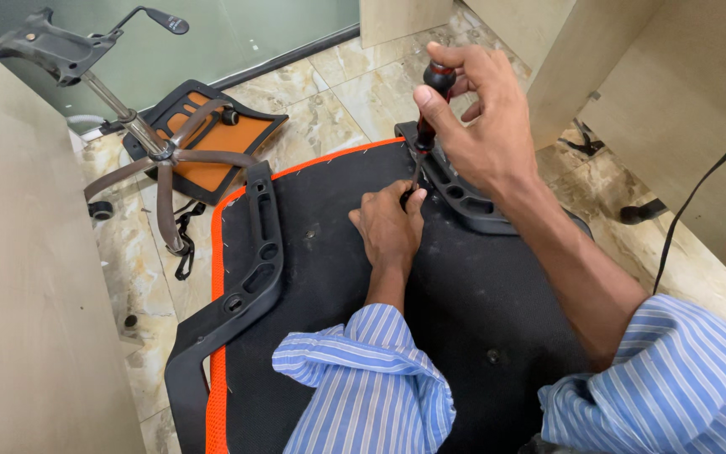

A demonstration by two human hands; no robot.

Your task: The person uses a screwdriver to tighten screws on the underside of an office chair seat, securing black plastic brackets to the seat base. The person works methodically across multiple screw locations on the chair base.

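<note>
Head view looks down on an upturned black chair seat (464,294) with an orange mesh edge, lying on the floor. Left hand (390,225) sits on the seat's middle, fingers pinched round the screwdriver (428,118) tip. Right hand (485,113) is closed round its red-and-black handle, just above the seat's far edge by the right armrest bracket (464,197). Left armrest bracket (249,277) runs along the seat's left edge. Beyond the seat: chair base (157,151) and an orange-black backrest panel (212,139).
</note>
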